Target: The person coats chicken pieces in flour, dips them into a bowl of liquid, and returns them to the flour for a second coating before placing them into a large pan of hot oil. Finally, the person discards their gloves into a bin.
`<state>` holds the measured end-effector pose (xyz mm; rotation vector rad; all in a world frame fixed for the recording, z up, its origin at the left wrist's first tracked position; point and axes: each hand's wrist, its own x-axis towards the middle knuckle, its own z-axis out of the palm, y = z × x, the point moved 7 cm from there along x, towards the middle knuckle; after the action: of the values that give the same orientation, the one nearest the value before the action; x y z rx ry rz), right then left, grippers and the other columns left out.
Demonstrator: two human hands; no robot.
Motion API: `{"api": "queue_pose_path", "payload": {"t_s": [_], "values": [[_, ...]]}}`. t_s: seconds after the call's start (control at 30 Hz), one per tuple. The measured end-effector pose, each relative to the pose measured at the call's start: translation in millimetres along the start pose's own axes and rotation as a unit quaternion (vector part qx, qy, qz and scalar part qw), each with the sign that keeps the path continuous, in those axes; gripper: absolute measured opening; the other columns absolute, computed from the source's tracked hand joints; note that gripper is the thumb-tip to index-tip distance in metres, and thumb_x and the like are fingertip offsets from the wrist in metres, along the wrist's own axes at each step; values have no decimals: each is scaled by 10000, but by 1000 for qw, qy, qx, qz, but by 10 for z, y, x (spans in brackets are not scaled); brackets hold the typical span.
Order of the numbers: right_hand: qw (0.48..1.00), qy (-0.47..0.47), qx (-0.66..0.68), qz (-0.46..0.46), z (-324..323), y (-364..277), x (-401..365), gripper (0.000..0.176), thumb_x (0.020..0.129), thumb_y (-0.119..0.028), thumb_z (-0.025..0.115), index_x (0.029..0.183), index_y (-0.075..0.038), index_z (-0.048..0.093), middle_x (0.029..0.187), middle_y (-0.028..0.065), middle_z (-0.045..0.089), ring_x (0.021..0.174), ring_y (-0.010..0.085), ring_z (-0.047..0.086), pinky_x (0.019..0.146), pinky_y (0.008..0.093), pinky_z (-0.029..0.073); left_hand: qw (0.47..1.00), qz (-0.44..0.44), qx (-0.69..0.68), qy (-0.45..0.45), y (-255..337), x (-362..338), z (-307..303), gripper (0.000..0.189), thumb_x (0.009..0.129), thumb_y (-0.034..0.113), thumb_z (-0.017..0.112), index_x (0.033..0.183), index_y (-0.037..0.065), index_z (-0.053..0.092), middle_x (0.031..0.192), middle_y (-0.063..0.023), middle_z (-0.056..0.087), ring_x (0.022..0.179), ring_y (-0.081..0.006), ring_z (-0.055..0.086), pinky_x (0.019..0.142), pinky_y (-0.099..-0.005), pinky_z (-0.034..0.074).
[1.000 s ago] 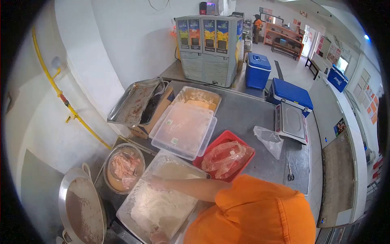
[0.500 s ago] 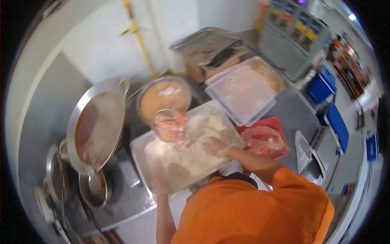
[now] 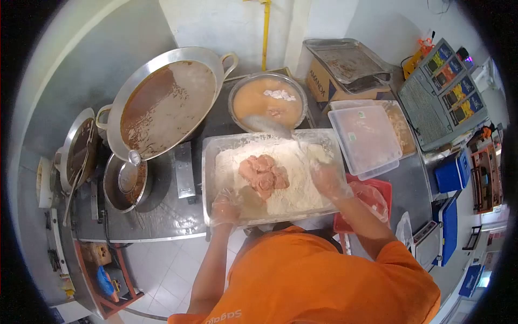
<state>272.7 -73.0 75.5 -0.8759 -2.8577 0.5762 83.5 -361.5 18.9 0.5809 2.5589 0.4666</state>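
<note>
A rectangular plastic tub (image 3: pixel 209 162) of white flour (image 3: pixel 305 197) stands in front of me. Pieces of raw meat (image 3: pixel 264 175) lie heaped on the flour. My left hand (image 3: pixel 225 208), in a clear glove, is inside the tub's near left corner, its fingers curled with nothing visible in them. My right hand (image 3: pixel 329 178), also gloved, is over the tub's right side, closed around the handle of a round metal scoop (image 3: pixel 264 126). Motion blurs the scoop, which hangs between the tub and a bowl of orange-brown liquid (image 3: pixel 302 110).
A large pan of brown liquid (image 3: pixel 116 129) stands to the left, with a smaller pot (image 3: pixel 142 201) before it. Lidded plastic containers (image 3: pixel 367 135) sit at the right, near a red basket (image 3: pixel 386 189). Metal trays (image 3: pixel 348 59) rest on a cardboard box (image 3: pixel 318 81) behind.
The scoop has tipped its meat onto the flour and moved up toward the bowl. My right hand has moved within the tub's right side. The camera view has turned and steadied.
</note>
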Motion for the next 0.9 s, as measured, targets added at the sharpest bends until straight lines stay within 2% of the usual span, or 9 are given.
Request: {"api": "queue_pose_path", "payload": {"t_s": [0.17, 0.43, 0.53, 0.6, 0.67, 0.7, 0.73, 0.8, 0.9], "values": [[987, 145, -70, -29, -458, -41, 1115, 228, 921, -120, 476, 993, 19, 641, 871, 248, 671, 818, 426, 659, 740, 507, 530, 999, 35, 18, 8, -34, 46, 55, 513, 901, 412, 584, 1311, 104, 556, 1270, -166, 591, 1226, -287, 541, 1023, -374, 445], [965, 12, -257, -40, -476, -197, 2193, 223, 857, -197, 566, 867, -47, 731, 897, 186, 713, 840, 344, 708, 718, 458, 563, 988, 120, 50, 84, -4, 56, 49, 445, 864, 381, 643, 1202, 92, 625, 1176, -153, 646, 1057, -314, 638, 919, -424, 511], [937, -26, -347, -38, 200, 751, 2782, 338, 898, -312, 536, 964, -41, 726, 985, 192, 713, 887, 335, 704, 753, 472, 549, 955, 170, -243, -21, 268, -29, -204, 304, 885, 298, 624, 1109, 95, 651, 1052, -124, 681, 954, -287, 644, 869, -404, 522], [987, -66, -143, 36, -406, -253, 2110, 460, 979, -374, 426, 1202, -29, 634, 1144, 210, 666, 1065, 359, 638, 885, 433, 500, 930, 108, -349, 40, 227, 275, -50, 195, 855, 240, 635, 982, 104, 693, 1024, -106, 688, 905, -258, 643, 800, -392, 528], [965, -244, -69, -69, 196, 1160, 2895, 463, 1007, -334, 386, 1360, -61, 511, 1300, 220, 583, 1164, 347, 571, 985, 434, 429, 938, 278, 73, -194, 1086, -131, -712, 294, 730, 305, 726, 939, 99, 723, 997, -97, 697, 945, -265, 652, 864, -416, 511], [963, -131, -209, -112, 116, 1474, 3063, 474, 1017, -326, 368, 1364, -28, 490, 1322, 210, 570, 1159, 351, 563, 990, 454, 415, 928, 371, 42, -19, 1182, 214, -472, 378, 698, 343, 764, 982, 95, 736, 1056, -103, 699, 985, -278, 648, 865, -416, 512], [976, -174, -39, 125, -367, 410, 2309, 461, 1017, -327, 381, 1335, -22, 519, 1277, 177, 598, 1140, 320, 574, 953, 443, 441, 884, 447, 139, -11, 1553, 318, -593, 376, 726, 337, 764, 1029, 116, 731, 1082, -118, 696, 1008, -286, 647, 866, -418, 514], [968, -230, -76, 62, -158, 175, 2463, 452, 1015, -315, 384, 1333, -25, 522, 1274, 172, 599, 1126, 311, 576, 944, 434, 445, 930, 268, 154, -200, 1334, -742, -1785, 547, 769, 464, 741, 1186, 116, 670, 1182, -98, 662, 1068, -294, 626, 907, -451, 509], [939, -339, -51, 20, 125, 234, 2333, 426, 1008, -280, 391, 1327, -33, 530, 1264, 155, 603, 1083, 284, 582, 917, 409, 456, 949, 204, 90, -225, 684, -1176, -1591, 529, 781, 458, 727, 1178, 113, 669, 1172, -106, 664, 1056, -299, 629, 903, -449, 510]]}}
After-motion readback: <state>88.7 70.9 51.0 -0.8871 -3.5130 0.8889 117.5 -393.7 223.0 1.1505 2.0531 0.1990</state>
